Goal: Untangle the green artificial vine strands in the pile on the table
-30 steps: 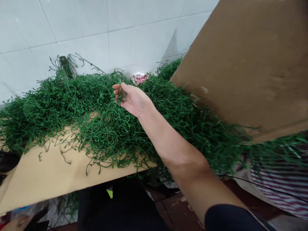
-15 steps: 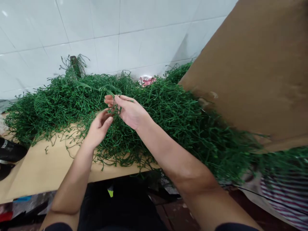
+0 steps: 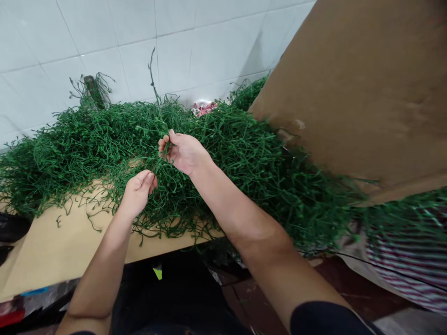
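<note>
My right hand (image 3: 185,151) is closed above the middle of a large heap of thin green stems (image 3: 244,153) with small knobbed tips, which look like artificial plant pieces. Its thumb and fingers pinch a green stem (image 3: 161,122). In line with that stem, a dark, slender tip (image 3: 152,74) stands up against the wall. Lower and to the left, my left hand (image 3: 139,188) is pinched shut at the heap's near side, close to loose strands. What lies between its fingertips is too small to make out. The hands are apart.
Brown cardboard (image 3: 66,246) lies under the heap. A big cardboard sheet (image 3: 363,93) leans over the right side. White tiles (image 3: 132,28) rise behind. A pink-and-white item (image 3: 204,108) sits at the back, and striped cloth (image 3: 408,265) is at lower right.
My left hand has drawn down and away from the right hand, its fingers closing into a pinch. The stem at my right hand has swung from pointing left to upright. The view has shifted slightly.
</note>
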`<state>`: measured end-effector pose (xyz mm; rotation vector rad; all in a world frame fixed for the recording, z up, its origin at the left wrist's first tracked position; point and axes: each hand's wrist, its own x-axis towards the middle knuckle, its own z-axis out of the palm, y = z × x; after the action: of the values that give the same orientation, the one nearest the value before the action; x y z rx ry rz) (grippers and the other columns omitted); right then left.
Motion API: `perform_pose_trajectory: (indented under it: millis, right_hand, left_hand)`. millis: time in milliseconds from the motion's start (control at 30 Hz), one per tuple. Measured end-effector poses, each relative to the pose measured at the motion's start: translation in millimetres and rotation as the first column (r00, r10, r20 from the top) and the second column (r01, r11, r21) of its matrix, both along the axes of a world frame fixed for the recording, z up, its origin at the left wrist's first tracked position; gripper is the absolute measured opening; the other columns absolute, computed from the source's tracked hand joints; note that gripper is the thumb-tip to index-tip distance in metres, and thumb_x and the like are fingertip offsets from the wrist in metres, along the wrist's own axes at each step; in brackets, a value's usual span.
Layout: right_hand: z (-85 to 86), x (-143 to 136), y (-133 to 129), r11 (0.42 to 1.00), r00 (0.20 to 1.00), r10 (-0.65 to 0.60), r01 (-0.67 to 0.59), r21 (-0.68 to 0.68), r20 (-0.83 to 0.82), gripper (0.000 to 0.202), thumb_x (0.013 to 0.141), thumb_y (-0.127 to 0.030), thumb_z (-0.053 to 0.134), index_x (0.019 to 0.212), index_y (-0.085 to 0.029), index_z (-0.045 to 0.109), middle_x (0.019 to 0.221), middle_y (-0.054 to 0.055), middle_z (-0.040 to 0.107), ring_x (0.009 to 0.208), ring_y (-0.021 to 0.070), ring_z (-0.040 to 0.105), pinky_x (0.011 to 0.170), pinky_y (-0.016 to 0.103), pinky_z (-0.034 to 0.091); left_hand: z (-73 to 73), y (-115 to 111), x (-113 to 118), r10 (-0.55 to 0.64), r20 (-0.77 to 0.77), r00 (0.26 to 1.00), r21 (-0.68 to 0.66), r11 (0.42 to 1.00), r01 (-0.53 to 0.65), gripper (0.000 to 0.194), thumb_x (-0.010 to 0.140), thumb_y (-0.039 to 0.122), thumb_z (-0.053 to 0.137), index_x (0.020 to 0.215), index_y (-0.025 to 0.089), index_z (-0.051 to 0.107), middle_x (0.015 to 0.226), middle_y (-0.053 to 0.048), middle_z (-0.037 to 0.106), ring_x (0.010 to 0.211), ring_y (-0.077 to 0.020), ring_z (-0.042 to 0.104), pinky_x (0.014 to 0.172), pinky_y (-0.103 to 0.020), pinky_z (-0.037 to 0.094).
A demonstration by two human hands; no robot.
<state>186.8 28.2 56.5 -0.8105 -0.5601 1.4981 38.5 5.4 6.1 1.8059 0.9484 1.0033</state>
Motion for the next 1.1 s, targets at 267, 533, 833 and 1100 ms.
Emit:
perform_pose_trajectory:
  millis: [267, 533, 833, 1100]
  right_hand:
    - [8.9, -15.8, 22.1, 0.996, 0.988, 0.065, -0.072, -0.044, -0.143, 0.034, 0.095, -0.023, 0.029, 0.062, -0.016, 0.034, 0.048, -0.005, 0.038, 0.039, 0.0005, 0.031, 0.039, 0.011, 0.028]
    - [12.0, -32.0, 43.5, 0.996, 0.986, 0.027, -0.041, -0.084, -0.164, 0.034, 0.094, -0.022, 0.026, 0.061, -0.016, 0.032, 0.046, -0.006, 0.033, 0.039, 0.0008, 0.026, 0.037, 0.010, 0.022]
    - [-1.7, -36.2, 70.6, 0.991, 0.997, -0.057, 0.051, -0.121, -0.044, 0.034, 0.092, -0.021, 0.025, 0.059, -0.018, 0.030, 0.046, -0.006, 0.030, 0.037, 0.0015, 0.024, 0.036, 0.013, 0.017]
    - [16.6, 49.6, 75.5, 0.895, 0.896, -0.442, 0.439, 0.077, 0.036, 0.036, 0.092, -0.026, 0.031, 0.058, -0.018, 0.025, 0.047, -0.008, 0.024, 0.036, 0.0020, 0.018, 0.036, 0.015, 0.016]
  left_hand:
    - [-3.9, -17.9, 16.1, 0.134, 0.112, 0.985, 0.008, 0.991, -0.136, 0.043, 0.084, 0.051, 0.043, 0.056, 0.019, 0.041, 0.051, 0.004, 0.031, 0.048, -0.0090, 0.027, 0.048, -0.025, 0.023]
    - [-5.7, -16.0, 12.5, 0.225, 0.254, 0.941, -0.061, 0.974, -0.216, 0.038, 0.081, 0.049, 0.048, 0.058, 0.019, 0.043, 0.051, 0.005, 0.030, 0.046, -0.0082, 0.024, 0.046, -0.024, 0.021]
    - [-8.0, -12.1, 10.3, 0.286, 0.194, 0.938, -0.223, 0.944, -0.242, 0.032, 0.082, 0.041, 0.046, 0.059, 0.018, 0.044, 0.045, 0.007, 0.029, 0.041, -0.0062, 0.025, 0.042, -0.021, 0.018]
    - [-26.4, -30.3, -30.5, 0.187, -0.005, 0.982, -0.268, 0.946, -0.182, 0.032, 0.082, 0.040, 0.044, 0.061, 0.016, 0.050, 0.043, 0.005, 0.041, 0.041, -0.0069, 0.035, 0.044, -0.020, 0.028]
